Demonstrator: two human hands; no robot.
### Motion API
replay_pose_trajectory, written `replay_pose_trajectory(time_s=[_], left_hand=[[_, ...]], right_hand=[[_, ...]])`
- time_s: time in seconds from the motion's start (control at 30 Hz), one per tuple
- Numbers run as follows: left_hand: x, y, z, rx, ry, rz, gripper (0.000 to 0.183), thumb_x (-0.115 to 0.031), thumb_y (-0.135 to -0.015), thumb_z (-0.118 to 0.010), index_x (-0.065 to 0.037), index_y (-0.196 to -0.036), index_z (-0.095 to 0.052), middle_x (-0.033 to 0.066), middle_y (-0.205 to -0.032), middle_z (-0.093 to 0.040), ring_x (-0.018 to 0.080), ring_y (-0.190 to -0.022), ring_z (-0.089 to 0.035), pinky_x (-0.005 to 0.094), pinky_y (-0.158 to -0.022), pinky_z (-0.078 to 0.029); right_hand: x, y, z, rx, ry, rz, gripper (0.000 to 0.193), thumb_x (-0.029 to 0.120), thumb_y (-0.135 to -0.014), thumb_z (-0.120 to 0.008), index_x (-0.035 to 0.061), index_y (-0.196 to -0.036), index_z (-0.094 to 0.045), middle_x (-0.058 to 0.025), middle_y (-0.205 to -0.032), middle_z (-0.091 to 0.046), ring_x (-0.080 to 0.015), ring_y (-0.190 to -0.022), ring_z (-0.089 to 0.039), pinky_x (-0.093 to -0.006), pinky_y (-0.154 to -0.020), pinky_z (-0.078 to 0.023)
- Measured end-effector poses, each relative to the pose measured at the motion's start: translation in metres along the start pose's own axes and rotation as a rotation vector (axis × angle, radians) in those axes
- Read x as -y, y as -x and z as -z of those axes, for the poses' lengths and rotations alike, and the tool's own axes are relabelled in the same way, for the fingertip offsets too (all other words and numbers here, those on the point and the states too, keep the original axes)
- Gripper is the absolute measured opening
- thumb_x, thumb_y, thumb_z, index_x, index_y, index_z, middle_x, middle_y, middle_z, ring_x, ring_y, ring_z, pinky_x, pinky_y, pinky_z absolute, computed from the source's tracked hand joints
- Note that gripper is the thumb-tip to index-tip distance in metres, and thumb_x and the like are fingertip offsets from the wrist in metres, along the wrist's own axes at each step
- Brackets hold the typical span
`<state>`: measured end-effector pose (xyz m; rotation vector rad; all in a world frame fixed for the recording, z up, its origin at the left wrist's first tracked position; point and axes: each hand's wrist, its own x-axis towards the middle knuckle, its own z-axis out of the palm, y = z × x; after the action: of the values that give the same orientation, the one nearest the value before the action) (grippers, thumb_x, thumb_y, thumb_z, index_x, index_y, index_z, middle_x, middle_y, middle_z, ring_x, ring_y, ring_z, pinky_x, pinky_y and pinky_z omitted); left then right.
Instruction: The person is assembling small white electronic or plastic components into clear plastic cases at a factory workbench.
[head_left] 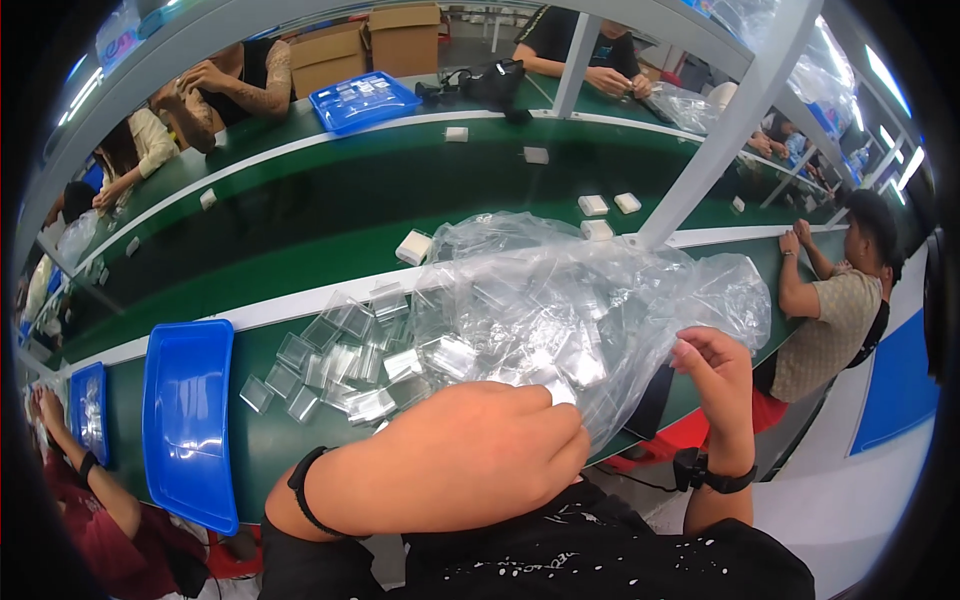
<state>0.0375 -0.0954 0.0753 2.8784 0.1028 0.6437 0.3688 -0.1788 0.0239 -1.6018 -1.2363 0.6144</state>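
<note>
A large clear plastic bag lies on the green workbench in front of me, with clear plastic cases inside and spilled out to its left. My left hand reaches across the bag's near side, fingers curled down; a small white piece shows by the knuckles, and what they grip is hidden. At the bag's right side my right hand is raised, with thumb and fingers pinched at the film's edge.
An upright blue tray stands left of the cases. Beyond a white rail runs a green conveyor belt carrying several white pieces. A grey post rises behind the bag. Co-workers sit across and beside me.
</note>
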Motion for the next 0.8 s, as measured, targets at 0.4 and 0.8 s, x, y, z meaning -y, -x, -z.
replay_pose_trajectory(time_s=[0.4,0.8], left_hand=[[-0.002,0.007,0.003,0.168,0.045,0.042,0.022,-0.02,-0.088,-0.072,-0.003,-0.101,-0.065,0.0075,-0.086,-0.056,0.0241,-0.079,-0.065,0.0378,-0.071,-0.055],[0.002,0.024,0.009,0.241,0.102,0.147,0.025,-0.018,-0.09,-0.07,-0.001,-0.106,-0.063,0.0092,-0.094,-0.057,0.0256,-0.09,-0.064,0.0379,-0.081,-0.054]], right_hand=[[-0.038,-0.217,-0.053,0.721,1.074,0.109,0.032,-0.002,-0.087,-0.049,0.0022,-0.114,-0.067,-0.0234,-0.115,-0.072,-0.0425,-0.113,-0.066,-0.0451,-0.094,-0.051],[-0.024,-0.227,-0.046,0.635,0.747,0.205,0.049,0.001,-0.089,-0.055,0.0086,-0.137,-0.063,-0.0208,-0.134,-0.066,-0.0347,-0.125,-0.061,-0.0394,-0.105,-0.047]])
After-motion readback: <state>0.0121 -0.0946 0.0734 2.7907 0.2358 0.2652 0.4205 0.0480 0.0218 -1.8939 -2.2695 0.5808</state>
